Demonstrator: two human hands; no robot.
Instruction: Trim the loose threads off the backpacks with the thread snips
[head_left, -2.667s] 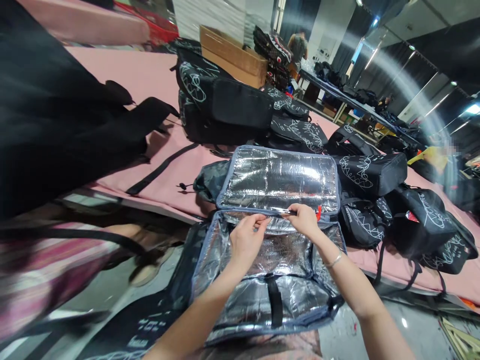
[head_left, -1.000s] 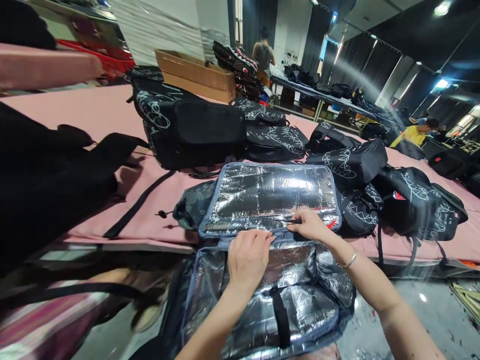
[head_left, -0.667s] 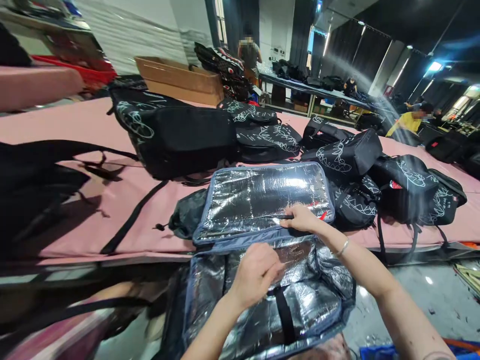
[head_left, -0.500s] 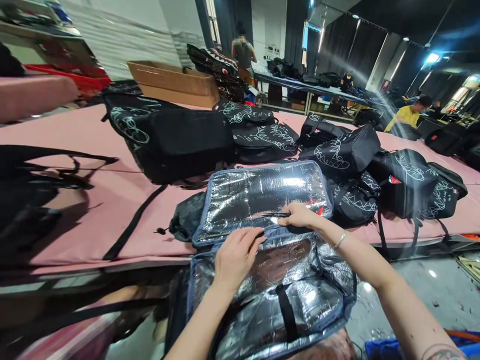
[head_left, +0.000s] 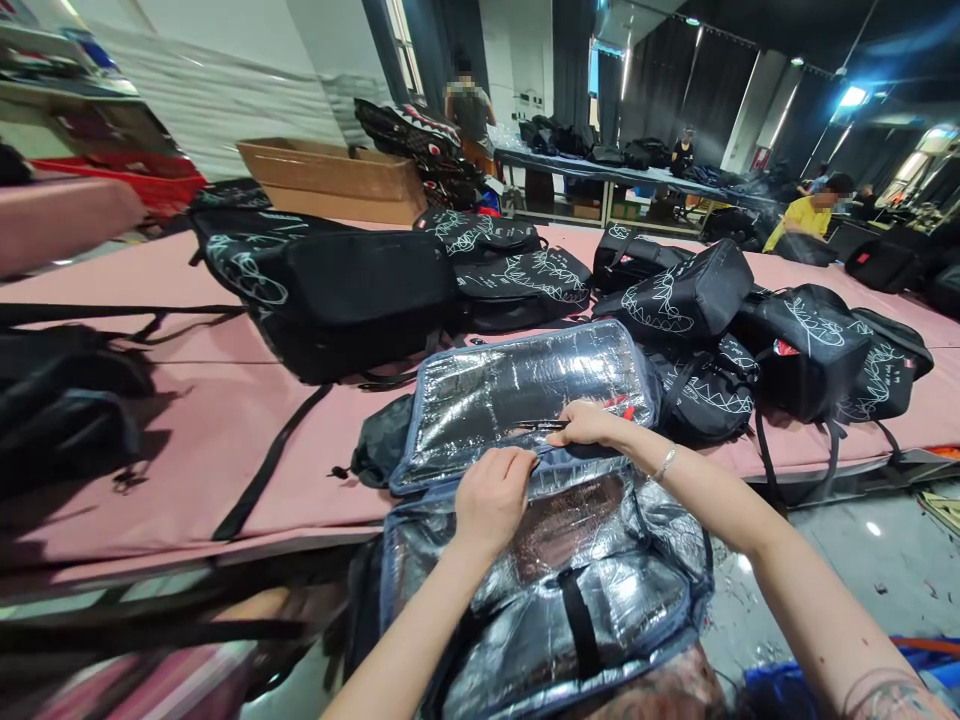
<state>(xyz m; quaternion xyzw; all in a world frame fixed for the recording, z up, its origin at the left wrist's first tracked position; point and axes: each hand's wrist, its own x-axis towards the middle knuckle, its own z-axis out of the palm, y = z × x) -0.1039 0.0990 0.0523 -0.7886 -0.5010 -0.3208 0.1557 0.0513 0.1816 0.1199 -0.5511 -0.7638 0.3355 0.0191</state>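
An insulated bag lies unfolded in front of me, its silver-lined lid (head_left: 487, 390) on the table and its silver-lined body (head_left: 637, 610) hanging toward me. My left hand (head_left: 495, 495) is closed at the blue-grey seam between lid and body, fingertips pinching the edge binding (head_left: 555, 460). Just to its right, my right hand (head_left: 589, 425) is closed round small scissors (head_left: 541, 425), whose dark thin blades point left above the seam. Red parts show behind that hand, seemingly their handles. A black strap (head_left: 581, 620) crosses the lining of the body.
Several black bags with white line drawings (head_left: 660, 300) lie across the pink-covered table (head_left: 187, 450). Another black bag (head_left: 67, 410) is at the left. Behind stand a cardboard box (head_left: 330, 180) and a red crate (head_left: 127, 180). People work farther back.
My left fingers have drawn together into a tighter pinch at the seam. The right hand keeps the scissors almost in place. At far left, the black bag has shifted and its straps lie differently.
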